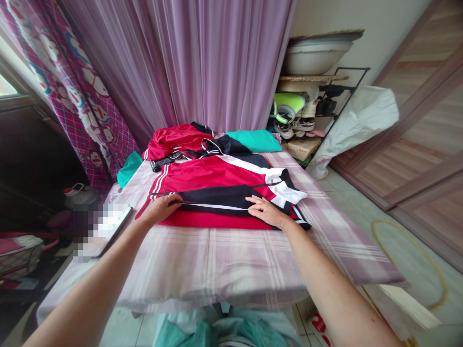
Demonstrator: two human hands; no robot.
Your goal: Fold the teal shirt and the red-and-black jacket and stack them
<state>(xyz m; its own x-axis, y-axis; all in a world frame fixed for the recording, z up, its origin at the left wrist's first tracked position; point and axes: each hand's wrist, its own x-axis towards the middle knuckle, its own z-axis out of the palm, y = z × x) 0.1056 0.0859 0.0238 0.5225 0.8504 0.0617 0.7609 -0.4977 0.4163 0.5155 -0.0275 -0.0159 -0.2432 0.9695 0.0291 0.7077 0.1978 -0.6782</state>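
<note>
A red, black and white sports jacket [213,180] lies spread on a table covered with a purple checked cloth [217,260]. A black sleeve with a white stripe is folded across its lower part. My left hand [161,207] rests on the left end of that sleeve, fingers curled onto the fabric. My right hand [265,209] lies flat on the sleeve's right part, fingers stretched out. Behind the jacket sits a crumpled red and black garment [181,140] and a folded teal cloth [255,140].
A purple curtain [202,62] hangs behind the table, a patterned pink curtain [72,91] at left. A flat pixelated object [103,229] lies on the table's left edge. A rack with shoes and basins [307,106] and a white bag [361,120] stand at right.
</note>
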